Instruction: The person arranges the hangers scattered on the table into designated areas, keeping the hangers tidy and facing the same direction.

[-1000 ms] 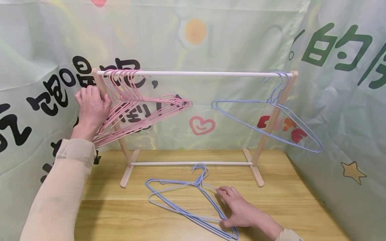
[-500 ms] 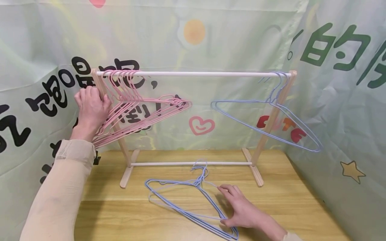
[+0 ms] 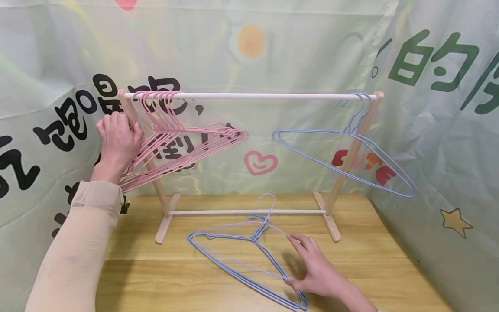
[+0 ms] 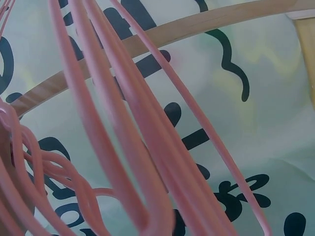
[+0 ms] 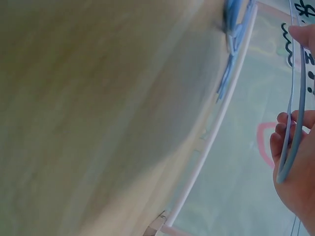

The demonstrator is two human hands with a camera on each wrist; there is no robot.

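Note:
My left hand [image 3: 118, 136] grips the left wooden post [image 3: 157, 184] of a small garment rack, beside the pink hangers [image 3: 183, 129] that hang from its bar. Those pink hangers [image 4: 147, 123] fill the left wrist view, where the hand itself is hidden. With thumb and fingers spread along one end, my right hand [image 3: 317, 271] holds a blue hanger [image 3: 274, 203] raised over a pile of blue hangers [image 3: 238, 273] on the table. In the right wrist view, the held hanger [image 5: 301, 88] runs between thumb and fingers.
The white top bar [image 3: 253, 95] carries blue hangers [image 3: 312, 131] at its right end. A lower white bar [image 3: 218, 212] joins the rack's wooden feet [image 3: 329, 223]. Printed cloth [image 3: 312, 52] walls in the wooden table [image 3: 156, 281] at the back and sides.
The held blue hanger has risen from the pile, its hook now standing above the lower bar. My right hand has moved slightly right and up. The left hand stays on the post.

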